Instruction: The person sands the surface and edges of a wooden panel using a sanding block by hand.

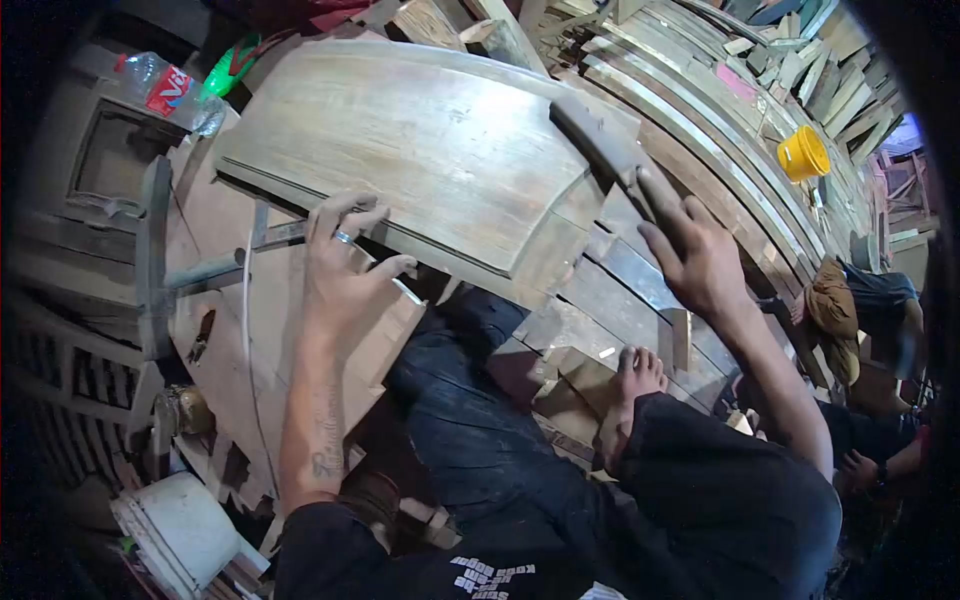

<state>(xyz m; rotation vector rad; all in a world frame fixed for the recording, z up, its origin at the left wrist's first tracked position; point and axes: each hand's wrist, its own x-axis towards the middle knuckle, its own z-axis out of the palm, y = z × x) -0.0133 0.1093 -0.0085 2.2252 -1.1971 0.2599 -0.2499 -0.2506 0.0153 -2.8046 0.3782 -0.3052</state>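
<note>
Two bare hands are at work over a lap in dark trousers (470,420), with a bare foot (640,375) on the boards just beyond. The left hand (345,240) has its grip loosely open, fingers curled at the near edge of the wooden panel (400,140); whether they press on it, I cannot tell. A small white stick (410,293) is just by its thumb. The right hand (700,255) has its grip closed on the near end of a long dark block (597,140), whose far part reaches over the panel's right side.

If this is smoothing, as it seems, the block would do best lying flat — even pressure, strokes along the grain, no tipping over the corner — while the left hand steadies the near edge.

The panel lies in front of the person, broad and pale brown, with a curved far side, a glossy patch of light and a dark groove along its near edge. Farther off, a plastic bottle (165,88) lies to the left and a yellow bucket (803,153) stands to the right.
</note>
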